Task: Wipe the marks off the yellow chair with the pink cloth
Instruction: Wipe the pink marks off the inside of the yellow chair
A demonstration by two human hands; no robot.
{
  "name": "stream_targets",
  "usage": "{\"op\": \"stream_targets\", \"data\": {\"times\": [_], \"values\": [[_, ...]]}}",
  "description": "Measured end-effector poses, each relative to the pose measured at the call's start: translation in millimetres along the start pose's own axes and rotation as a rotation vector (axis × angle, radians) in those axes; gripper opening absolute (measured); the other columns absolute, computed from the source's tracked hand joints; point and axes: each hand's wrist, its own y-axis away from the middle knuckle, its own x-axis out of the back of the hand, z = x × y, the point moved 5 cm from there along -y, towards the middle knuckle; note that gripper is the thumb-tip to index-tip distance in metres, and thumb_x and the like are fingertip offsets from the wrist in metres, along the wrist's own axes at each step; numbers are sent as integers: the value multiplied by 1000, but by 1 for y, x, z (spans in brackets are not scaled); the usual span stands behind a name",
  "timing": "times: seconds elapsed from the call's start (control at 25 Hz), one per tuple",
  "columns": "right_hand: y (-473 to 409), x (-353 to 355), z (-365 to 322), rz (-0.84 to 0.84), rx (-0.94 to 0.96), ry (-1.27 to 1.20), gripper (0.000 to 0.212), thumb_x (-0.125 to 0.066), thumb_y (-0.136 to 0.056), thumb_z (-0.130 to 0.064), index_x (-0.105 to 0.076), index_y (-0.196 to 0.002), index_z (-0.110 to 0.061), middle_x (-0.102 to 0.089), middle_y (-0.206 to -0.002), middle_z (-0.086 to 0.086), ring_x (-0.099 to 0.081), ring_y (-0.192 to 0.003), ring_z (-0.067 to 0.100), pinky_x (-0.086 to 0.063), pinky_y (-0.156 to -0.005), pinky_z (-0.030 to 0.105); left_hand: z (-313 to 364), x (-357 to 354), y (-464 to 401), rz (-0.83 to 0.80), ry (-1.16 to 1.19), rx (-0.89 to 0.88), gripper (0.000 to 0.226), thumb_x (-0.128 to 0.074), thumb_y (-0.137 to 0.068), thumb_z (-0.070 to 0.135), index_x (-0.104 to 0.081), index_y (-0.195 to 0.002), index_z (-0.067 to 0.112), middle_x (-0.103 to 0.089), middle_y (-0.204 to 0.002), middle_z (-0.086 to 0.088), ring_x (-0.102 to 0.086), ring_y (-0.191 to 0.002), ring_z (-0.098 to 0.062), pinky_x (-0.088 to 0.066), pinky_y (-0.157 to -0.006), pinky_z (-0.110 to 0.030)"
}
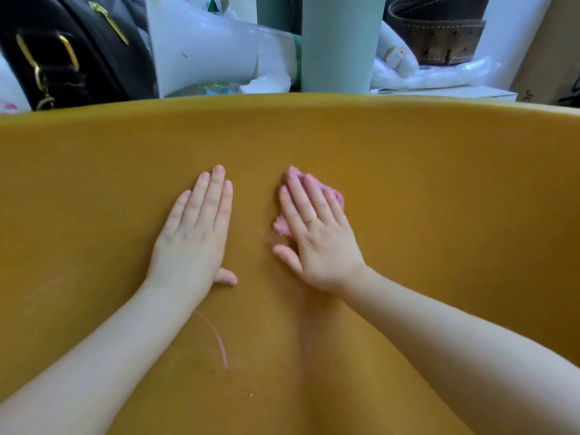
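Fingers (301,196) press pink cloth (332,194) on yellow chair (439,183), megaphone (204,48) behind.

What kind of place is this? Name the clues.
Probably a cluttered storage corner: behind the yellow chair stand a black handbag with gold fittings, a white megaphone and a coiled brown leather belt.

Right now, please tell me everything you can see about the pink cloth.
The pink cloth looks soft and fuzzy and is crumpled into a small wad. It lies on the yellow chair, pressed flat under the fingers of the right hand, which hides most of it. Only bits show past the fingertips and beside the index finger. The left hand does not touch it.
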Motion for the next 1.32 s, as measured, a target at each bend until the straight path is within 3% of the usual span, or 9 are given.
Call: {"op": "stream_targets", "data": {"times": [0.08, 0.2, 0.44, 0.56, 0.76, 0.92, 1.0, 1.16, 1.32], "values": [[46, -11, -30, -142, 92, -24, 83, -28, -84, -67, -24, -143, -8, -12, -152, 9, -10, -141, 26, -7, -113, 39, 4, 2, 3, -62, 71, 7, 140, -70, -61, 62, 39, -125, 0, 45, -133, -14, 17, -144, -28, 7, -116, -34], [62, -13, -31, -181, 192, 32, 75, -15, -89, -65, -26, -142, -12, -26, -150, 7, -18, -139, 22, -10, -112, 36, 8, 6, 5, -135, 58, 13, 135, -66, -68, 61, 42, -121, 0, 49, -128, -13, 22, -143, -27, 7, -116, -34], [-52, 44, 78, 186, -368, 113, 60, -35, -95, -39, -21, -145, -9, -25, -151, 12, -18, -140, 27, 1, -114, 32, 7, 6, 4, -155, 45, 63, 137, -66, -67, 63, 45, -119, 1, 36, -148, -17, 22, -142, -27, 7, -116, -35], [-19, 18, 44, 149, -247, 42, 57, -34, -95, -37, -27, -143, -6, -25, -151, 13, -19, -139, 29, -6, -113, 38, 7, 3, 1, -145, 22, 90, 140, -67, -65, 63, 45, -122, 1, 36, -148, -16, 23, -142, -27, 7, -116, -35], [122, -12, -59, -240, -11, -99, 58, -31, -92, -42, -28, -141, -13, -22, -152, 5, -13, -139, 23, -11, -111, 37, 23, 16, 22, -95, 165, 132, 114, -69, -79, 37, 17, -145, 2, 24, -154, -12, 11, -145, -24, 2, -117, -34], [100, 2, -25, -230, 180, -31, 56, -32, -86, -39, -38, -136, -17, -44, -142, 4, -39, -131, 23, -30, -107, 38, 60, 6, 70, -264, 257, 68, 116, -65, -75, 54, 8, -147, -2, 33, -148, -9, 12, -145, -24, 2, -117, -32], [57, 14, 31, -116, 25, 55, 54, -35, -87, -37, -44, -135, -15, -46, -141, 6, -44, -128, 27, -39, -103, 40, 74, -11, 88, -433, 250, 14, 127, -63, -69, 64, 14, -145, -3, 36, -148, -12, 17, -144, -24, 5, -117, -32], [26, 16, 63, -54, -258, 65, 61, -32, -93, -41, -24, -144, -7, -23, -152, 11, -19, -139, 32, -9, -112, 40, 78, -33, 98, -497, 210, -46, 139, -67, -62, 66, 23, -142, -3, 47, -129, -13, 21, -143, -24, 8, -117, -32], [117, -4, -32, -271, -38, -65, 61, -27, -94, -45, -30, -142, -8, -22, -152, 10, -20, -140, 29, -11, -111, 40, 77, -37, 99, -494, 240, -39, 140, -70, -59, 63, 23, -143, -1, 46, -133, -9, 21, -143, -22, 8, -116, -30]]}}
